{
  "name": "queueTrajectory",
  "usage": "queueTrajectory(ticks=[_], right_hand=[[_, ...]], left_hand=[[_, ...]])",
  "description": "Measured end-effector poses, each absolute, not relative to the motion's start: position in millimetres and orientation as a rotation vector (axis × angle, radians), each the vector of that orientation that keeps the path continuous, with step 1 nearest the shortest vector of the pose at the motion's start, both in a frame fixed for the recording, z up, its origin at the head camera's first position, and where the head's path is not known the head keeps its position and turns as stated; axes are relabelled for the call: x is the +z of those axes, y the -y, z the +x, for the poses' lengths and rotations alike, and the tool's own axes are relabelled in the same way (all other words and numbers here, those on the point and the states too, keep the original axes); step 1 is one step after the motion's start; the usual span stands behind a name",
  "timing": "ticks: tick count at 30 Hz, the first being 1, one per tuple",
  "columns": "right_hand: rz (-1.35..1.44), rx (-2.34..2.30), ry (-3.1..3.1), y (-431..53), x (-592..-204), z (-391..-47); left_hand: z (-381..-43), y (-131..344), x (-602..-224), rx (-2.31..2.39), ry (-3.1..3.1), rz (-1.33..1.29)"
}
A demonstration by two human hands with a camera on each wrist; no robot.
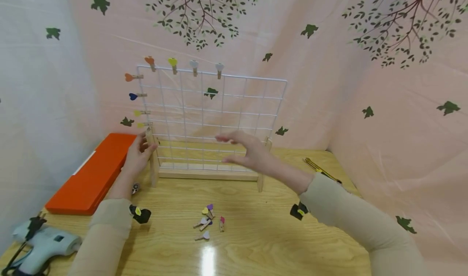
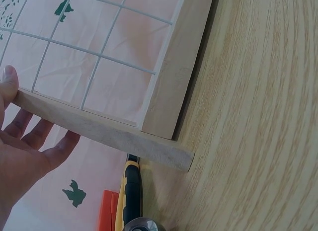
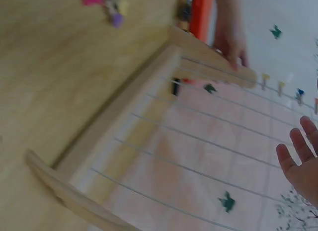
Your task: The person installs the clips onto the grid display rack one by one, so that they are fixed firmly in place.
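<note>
Rectangular white wire grid [image 1: 202, 109] stood mid-frame in a pale wooden stand [image 1: 208, 174], long axis left-to-right across the desk [image 1: 263, 235]. Left grip [image 1: 137, 156] nearer — held the stand's left upright [image 2: 104, 134]; right grip [image 1: 248, 148] hung wide, empty, before the grid's lower half.

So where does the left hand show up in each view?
Head: left hand sits left of centre, a little below mid-height.
Left wrist: left hand is at the left edge, mostly lower half.
Right wrist: left hand is near the top, right of centre.
Shared landmark: the left wooden post, which that hand holds, shows in all three.
</note>
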State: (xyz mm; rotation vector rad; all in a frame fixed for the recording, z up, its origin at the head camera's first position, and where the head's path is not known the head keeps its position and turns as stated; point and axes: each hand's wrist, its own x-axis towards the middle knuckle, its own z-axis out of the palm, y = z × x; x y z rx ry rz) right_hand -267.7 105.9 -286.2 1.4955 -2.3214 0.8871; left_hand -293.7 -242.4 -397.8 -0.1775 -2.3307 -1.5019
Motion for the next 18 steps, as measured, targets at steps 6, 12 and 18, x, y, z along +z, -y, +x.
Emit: queueTrajectory(ticks=[6,12,18], right_hand=[[1.525,0.838,2.587,-119.7,-360.6,-240.8],[1.525,0.906,2.727,-125.3,-423.5,-231.1],[1.611,0.907,2.719,-125.4,-460.3,-234.5]], left_hand=[[-294.0,243.7,-398.3,-1.507,2.343,-0.175],[-296.5,245.2,-398.9,-1.516,2.339,-0.177],[-295.9,244.0,-401.6,-1.517,2.340,-0.181]])
